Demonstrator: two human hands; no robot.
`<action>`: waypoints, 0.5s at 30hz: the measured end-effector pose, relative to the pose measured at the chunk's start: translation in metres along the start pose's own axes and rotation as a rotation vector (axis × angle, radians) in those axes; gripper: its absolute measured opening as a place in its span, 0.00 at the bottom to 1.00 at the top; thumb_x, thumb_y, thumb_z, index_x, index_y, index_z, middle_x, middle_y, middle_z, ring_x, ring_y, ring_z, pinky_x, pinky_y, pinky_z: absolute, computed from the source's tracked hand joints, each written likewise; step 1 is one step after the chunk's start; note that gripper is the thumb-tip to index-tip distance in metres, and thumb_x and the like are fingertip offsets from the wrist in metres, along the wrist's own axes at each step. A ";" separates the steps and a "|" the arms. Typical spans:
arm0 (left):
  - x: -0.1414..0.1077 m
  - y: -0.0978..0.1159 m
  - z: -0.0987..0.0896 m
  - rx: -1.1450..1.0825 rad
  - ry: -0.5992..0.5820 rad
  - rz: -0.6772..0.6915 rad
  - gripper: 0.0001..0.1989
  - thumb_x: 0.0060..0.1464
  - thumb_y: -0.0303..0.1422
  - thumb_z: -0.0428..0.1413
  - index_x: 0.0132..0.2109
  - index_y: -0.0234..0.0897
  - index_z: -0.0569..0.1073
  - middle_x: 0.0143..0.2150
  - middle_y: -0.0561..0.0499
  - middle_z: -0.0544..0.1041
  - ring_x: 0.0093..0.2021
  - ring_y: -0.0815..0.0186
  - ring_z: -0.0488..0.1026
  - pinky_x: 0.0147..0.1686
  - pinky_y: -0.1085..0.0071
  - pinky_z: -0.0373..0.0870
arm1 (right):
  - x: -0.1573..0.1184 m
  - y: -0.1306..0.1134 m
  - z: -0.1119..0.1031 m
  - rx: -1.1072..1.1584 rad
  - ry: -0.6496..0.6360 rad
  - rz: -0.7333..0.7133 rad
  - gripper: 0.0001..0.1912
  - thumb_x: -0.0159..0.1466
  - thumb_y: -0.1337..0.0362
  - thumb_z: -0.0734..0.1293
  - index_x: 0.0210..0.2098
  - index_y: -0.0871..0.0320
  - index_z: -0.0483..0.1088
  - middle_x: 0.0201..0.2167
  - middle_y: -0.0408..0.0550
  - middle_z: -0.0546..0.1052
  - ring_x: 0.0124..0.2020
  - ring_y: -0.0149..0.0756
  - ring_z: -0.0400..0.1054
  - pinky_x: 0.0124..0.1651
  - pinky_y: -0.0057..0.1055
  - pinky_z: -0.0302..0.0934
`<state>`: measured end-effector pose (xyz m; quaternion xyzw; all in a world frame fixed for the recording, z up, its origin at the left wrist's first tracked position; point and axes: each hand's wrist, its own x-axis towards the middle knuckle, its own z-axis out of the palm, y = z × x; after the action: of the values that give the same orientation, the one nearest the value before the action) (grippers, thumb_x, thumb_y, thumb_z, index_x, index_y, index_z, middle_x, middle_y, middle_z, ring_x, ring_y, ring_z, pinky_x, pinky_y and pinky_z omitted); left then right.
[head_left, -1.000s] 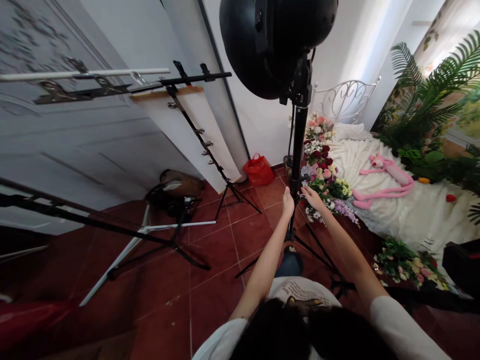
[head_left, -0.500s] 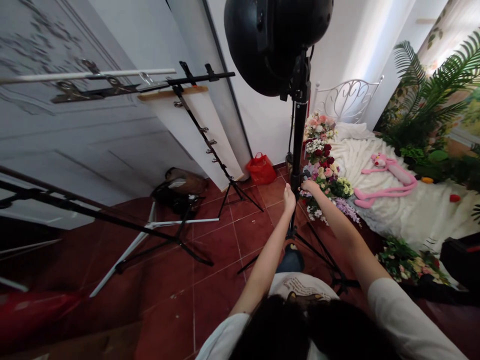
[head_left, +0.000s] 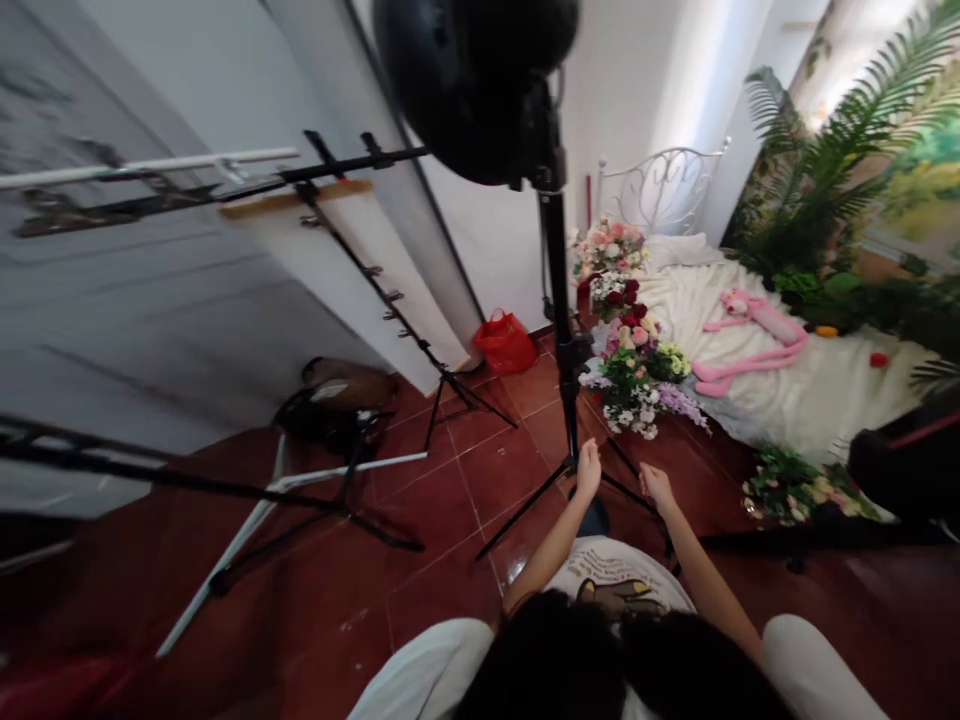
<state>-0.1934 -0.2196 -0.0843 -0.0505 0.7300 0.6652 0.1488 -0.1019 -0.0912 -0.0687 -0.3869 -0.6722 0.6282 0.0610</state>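
A black light stand [head_left: 555, 250] rises in front of me, with a large round black lamp head [head_left: 480, 80] at its top. My left hand [head_left: 589, 468] is just right of the lower pole, fingers stretched upward; whether it touches the pole I cannot tell. To the right, above one of the stand's legs, my right hand [head_left: 655, 482] is apart from the pole. Its fingers are loosely bent, and I see nothing in them.
On the left, a backdrop stand [head_left: 390, 300] with clips holds a white sheet. A red bag [head_left: 505, 342] sits by the wall. Flowers [head_left: 634, 340] border a bed with a white blanket [head_left: 847, 400] and a pink plush toy [head_left: 765, 325]. More stand legs [head_left: 330, 500] cross the floor at left.
Both hands have come off the upper part of the pole and moved down toward me, the right one farther from the stand. The view has shifted, so the lamp appears further left.
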 end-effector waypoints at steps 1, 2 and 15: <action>-0.007 -0.013 0.014 0.021 -0.093 -0.026 0.24 0.60 0.50 0.43 0.46 0.35 0.72 0.47 0.40 0.75 0.46 0.61 0.75 0.50 0.63 0.69 | -0.009 0.018 -0.012 0.078 0.043 0.067 0.22 0.53 0.48 0.64 0.12 0.55 0.58 0.06 0.40 0.58 0.10 0.27 0.51 0.15 0.26 0.47; -0.014 -0.022 0.029 0.037 -0.187 -0.027 0.23 0.60 0.50 0.43 0.43 0.36 0.72 0.44 0.41 0.77 0.43 0.61 0.75 0.48 0.63 0.70 | -0.018 0.032 -0.023 0.161 0.094 0.125 0.22 0.53 0.49 0.65 0.13 0.55 0.57 0.07 0.39 0.58 0.10 0.26 0.50 0.15 0.25 0.46; -0.139 0.049 0.247 -0.082 -1.125 0.137 0.21 0.60 0.46 0.44 0.39 0.34 0.73 0.36 0.45 0.78 0.37 0.64 0.75 0.46 0.64 0.70 | -0.131 0.035 -0.146 1.330 0.402 0.022 0.13 0.63 0.58 0.60 0.23 0.54 0.58 0.16 0.37 0.57 0.16 0.27 0.56 0.22 0.24 0.58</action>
<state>-0.0375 0.0117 -0.0158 0.3531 0.5135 0.6258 0.4691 0.0872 -0.0561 -0.0180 -0.3831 -0.1162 0.8235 0.4020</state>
